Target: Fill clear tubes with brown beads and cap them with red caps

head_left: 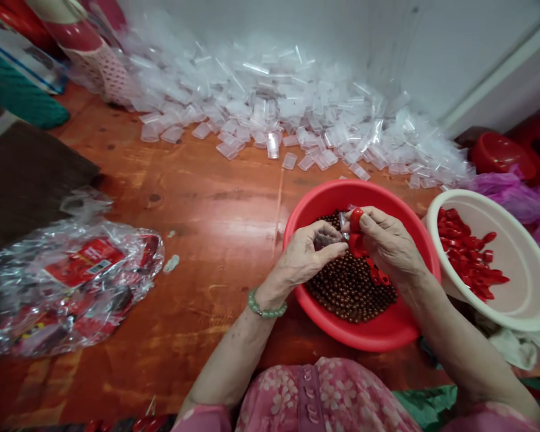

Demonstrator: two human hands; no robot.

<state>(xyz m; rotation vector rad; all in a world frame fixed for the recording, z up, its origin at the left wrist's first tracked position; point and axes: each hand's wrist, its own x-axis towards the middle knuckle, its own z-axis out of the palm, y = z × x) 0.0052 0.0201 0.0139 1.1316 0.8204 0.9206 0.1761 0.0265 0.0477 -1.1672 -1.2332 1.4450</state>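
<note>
Both my hands are over a red basin [364,342] that holds a mass of round dark brown beads [342,288]. My left hand [303,255], with a green bead bracelet [267,311] at its wrist, curls its fingers around a small clear plastic piece [327,241]. Close to its fingertips, my right hand [391,243] pinches a glossy red piece [356,219] between thumb and finger. More red pieces [380,276] show beneath the right hand, above the beads; whether it holds them too, I cannot tell.
A white basin [533,279] with many red pieces [470,252] stands on the right. Small clear plastic cases [272,144] are heaped along the wall. On the left of the wooden surface [198,240] lies a clear bag [81,276] of red packages. Purple plastic [508,198] lies far right.
</note>
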